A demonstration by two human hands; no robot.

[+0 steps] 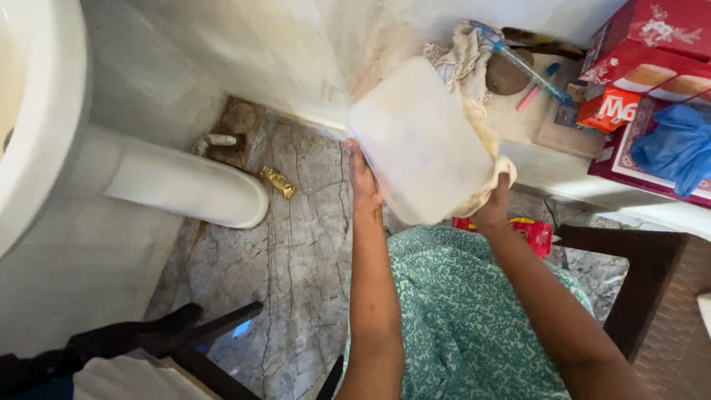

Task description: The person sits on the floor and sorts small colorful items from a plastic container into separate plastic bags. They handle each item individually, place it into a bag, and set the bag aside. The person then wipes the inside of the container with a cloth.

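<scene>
**Both hands hold a pale plastic tub above the floor**

The left hand is pressed flat against the near left side of a white, translucent plastic container, fingers stretched up along its edge and closed against it. The right hand grips the opposite lower corner through a cream-coloured cloth, which wraps up the container's right side; the fingers themselves are mostly hidden under the cloth and tub, but the hand is clearly clasped on both. The container sits between the two hands, tilted, its broad smooth face turned toward the camera, held in the air in front of a low white ledge and not resting on anything.

Below the forearms spreads a green patterned garment over the person's lap. A red packet lies on the floor just beside the right wrist. On the ledge behind the container lie a bunched rag, a blue-handled toothbrush, a pink pen, red cardboard boxes and a blue plastic bag. To the left, well apart from the hands, stands a white basin pedestal on the grey marbled floor, with a small gold wrapper near its foot.
</scene>
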